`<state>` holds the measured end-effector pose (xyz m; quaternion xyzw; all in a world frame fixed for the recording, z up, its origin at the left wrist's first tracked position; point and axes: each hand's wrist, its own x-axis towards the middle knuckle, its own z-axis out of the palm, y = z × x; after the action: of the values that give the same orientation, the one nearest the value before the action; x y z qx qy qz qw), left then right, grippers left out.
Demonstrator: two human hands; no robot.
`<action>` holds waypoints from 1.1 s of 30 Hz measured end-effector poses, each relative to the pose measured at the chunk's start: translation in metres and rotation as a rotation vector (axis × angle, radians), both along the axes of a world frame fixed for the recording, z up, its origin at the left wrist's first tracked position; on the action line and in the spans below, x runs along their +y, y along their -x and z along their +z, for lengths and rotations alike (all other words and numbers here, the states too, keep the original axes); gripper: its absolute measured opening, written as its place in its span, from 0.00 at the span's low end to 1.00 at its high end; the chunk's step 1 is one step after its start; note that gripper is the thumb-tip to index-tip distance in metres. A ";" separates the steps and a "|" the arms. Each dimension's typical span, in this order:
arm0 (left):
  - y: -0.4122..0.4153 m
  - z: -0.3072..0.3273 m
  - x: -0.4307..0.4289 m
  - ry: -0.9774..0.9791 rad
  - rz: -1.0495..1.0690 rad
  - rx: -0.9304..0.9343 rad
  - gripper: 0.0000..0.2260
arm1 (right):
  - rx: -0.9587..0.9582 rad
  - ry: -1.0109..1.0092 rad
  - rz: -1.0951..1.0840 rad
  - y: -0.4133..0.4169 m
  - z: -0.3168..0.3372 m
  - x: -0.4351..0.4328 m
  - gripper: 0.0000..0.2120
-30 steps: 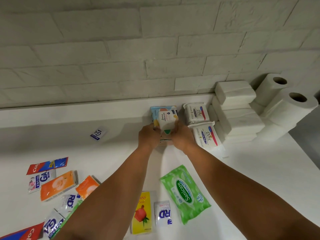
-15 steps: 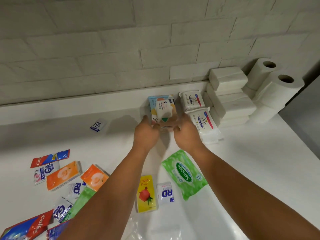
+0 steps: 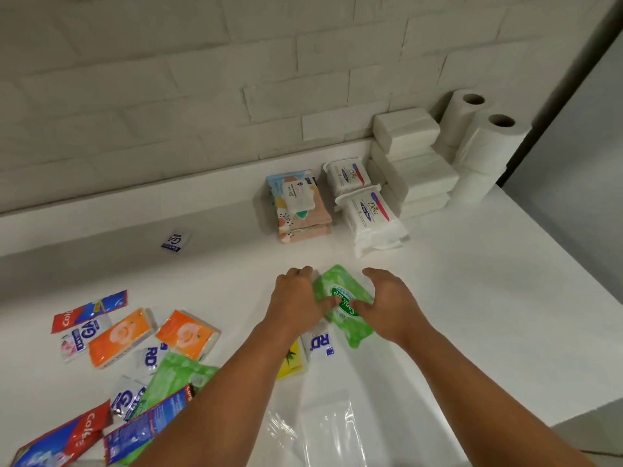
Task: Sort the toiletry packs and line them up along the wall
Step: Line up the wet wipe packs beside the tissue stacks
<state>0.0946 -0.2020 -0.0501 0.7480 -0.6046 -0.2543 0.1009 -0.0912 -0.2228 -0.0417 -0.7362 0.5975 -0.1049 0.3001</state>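
Fingers [image 3: 371,274] of the left hand [image 3: 296,299] and right hand [image 3: 391,301] now curl around the green wipes pack [image 3: 338,288], centre frame on the white surface [image 3: 472,298]. They have left the patterned packs [image 3: 298,203] stacked by the wall [image 3: 202,96]. The green pack probably goes there next.

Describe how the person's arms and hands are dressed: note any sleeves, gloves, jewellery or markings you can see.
The left forearm and right forearm are bare up to the frame's edge; no sleeve shows. The left hand and right hand are ungloved. No ring, watch or bracelet shows on fingers or wrists, and no marking is visible. Nails are too small to judge.
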 end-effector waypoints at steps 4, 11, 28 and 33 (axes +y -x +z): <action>0.010 -0.006 0.007 -0.010 -0.053 -0.065 0.39 | 0.101 -0.007 0.054 0.007 -0.015 0.010 0.29; 0.017 -0.007 0.003 -0.068 0.022 -0.092 0.34 | 0.071 -0.033 0.047 0.008 -0.018 0.013 0.30; -0.007 0.025 -0.009 0.274 0.355 0.755 0.15 | -0.415 -0.120 -0.001 -0.009 -0.009 -0.021 0.08; -0.038 0.026 0.001 0.318 0.481 0.886 0.13 | -0.593 -0.202 -0.035 -0.056 -0.003 -0.029 0.09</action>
<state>0.1328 -0.2013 -0.0237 0.6617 -0.3464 -0.4209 0.5147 -0.0357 -0.2514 -0.0445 -0.6296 0.5040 -0.2604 0.5308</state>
